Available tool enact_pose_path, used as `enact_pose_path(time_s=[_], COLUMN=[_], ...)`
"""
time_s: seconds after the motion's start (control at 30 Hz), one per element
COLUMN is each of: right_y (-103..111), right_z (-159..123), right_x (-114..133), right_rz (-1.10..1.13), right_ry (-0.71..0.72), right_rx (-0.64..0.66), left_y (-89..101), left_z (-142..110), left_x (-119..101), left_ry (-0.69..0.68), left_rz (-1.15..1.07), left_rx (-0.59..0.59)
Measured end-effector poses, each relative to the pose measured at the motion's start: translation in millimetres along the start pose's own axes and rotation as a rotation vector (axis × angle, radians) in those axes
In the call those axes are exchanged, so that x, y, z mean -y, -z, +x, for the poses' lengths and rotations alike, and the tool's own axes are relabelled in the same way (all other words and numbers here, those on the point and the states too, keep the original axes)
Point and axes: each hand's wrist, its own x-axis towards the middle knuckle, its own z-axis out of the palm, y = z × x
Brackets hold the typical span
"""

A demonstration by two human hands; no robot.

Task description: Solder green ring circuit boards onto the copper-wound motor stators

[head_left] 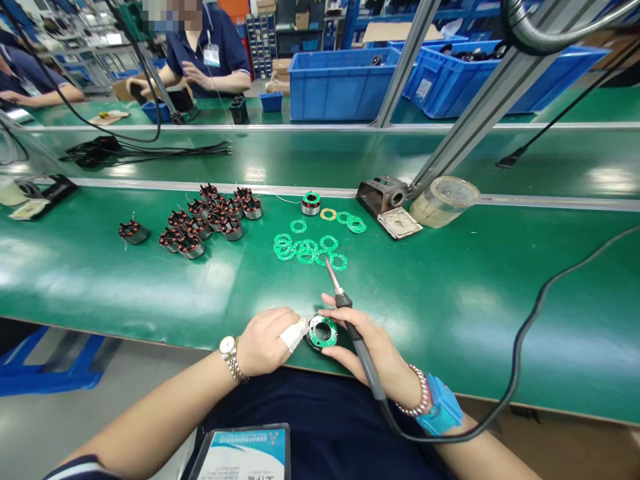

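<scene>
Green workbench [440, 320], right hand [393, 363] grasping soldering iron [367, 365] — left hand [263, 341] gripping green-ringed stator [311, 335]

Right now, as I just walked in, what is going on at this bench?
A person at a green bench holds a soldering iron in the right hand. The left hand, with a white wrap on its fingers, and the right hand lie on either side of a wound coil with a green ring. Loose green rings and more coils lie farther along the bench. A co-worker is across the bench.
</scene>
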Motion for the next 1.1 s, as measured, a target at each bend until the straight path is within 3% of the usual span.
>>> enact_pose_path(time_s=[0.13, 0.27, 0.53, 0.67, 0.93, 1.03, 1.1], right_y=[-7, -7, 0, 1, 5, 2, -2], right_z=[-5, -2, 9, 6, 9, 8, 7], right_x=[1, -3, -3, 0, -6, -5, -3], right_rz=[0.003, 0.047, 0.033, -0.006, -0.012, -0.019, -0.043], right_ry=[-0.049, -0.018, -0.044, -0.011, 0.045, 0.05, 0.043], right_rx=[-0.063, -0.04, -0.026, -0.012, 0.023, 0.016, -0.008], left_y=[-7.9, -11.6, -11.5, -7.1, 4.4, 1.8, -2.8], left_z=[-8, -11, -12, -11, 0, 2, 4], left_x=[-21, -37, -39, -31, 6, 5, -2], left_ry=[0.263, 0.402, 0.673, 0.598, 0.139, 0.143, 0.251], left_rz=[-0.075, -0.211, -0.436, -0.371, -0.097, -0.094, -0.092], left_rx=[-0.046, -0.046, -0.102, -0.055, 0.012, -0.001, -0.017])
